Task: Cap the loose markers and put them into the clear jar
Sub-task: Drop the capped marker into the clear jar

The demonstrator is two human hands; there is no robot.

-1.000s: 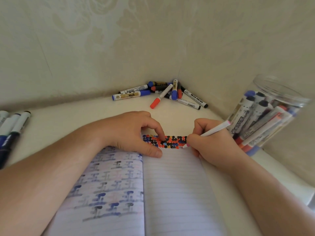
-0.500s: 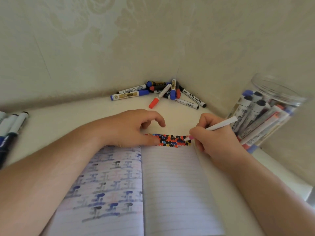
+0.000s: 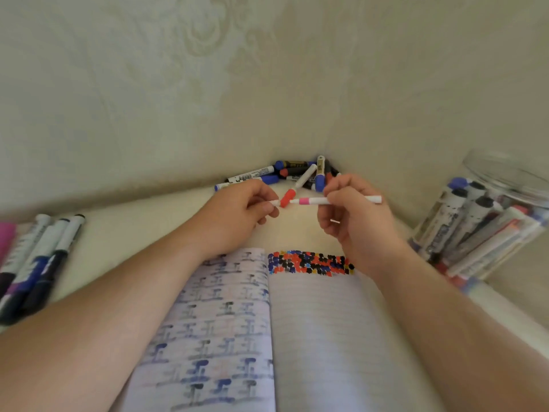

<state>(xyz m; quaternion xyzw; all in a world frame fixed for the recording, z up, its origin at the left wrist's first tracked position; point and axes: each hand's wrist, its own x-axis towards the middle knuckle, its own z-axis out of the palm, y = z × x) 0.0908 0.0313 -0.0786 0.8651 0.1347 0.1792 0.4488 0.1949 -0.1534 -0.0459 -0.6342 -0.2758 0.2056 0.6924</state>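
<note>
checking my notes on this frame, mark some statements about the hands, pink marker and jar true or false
1. The right hand holds the pink marker. True.
2. The left hand lies flat on the notebook. False: it is raised, pinching a small white cap near the marker's tip.
3. The clear jar holds no markers. False: it holds many.
4. Loose markers lie in the corner by the wall. True.
5. The cap is already on the pink marker. False: a gap shows.

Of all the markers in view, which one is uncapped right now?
The thin white marker with the pink band, held in the right hand. The left hand pinches its cap; the others look capped.
</note>
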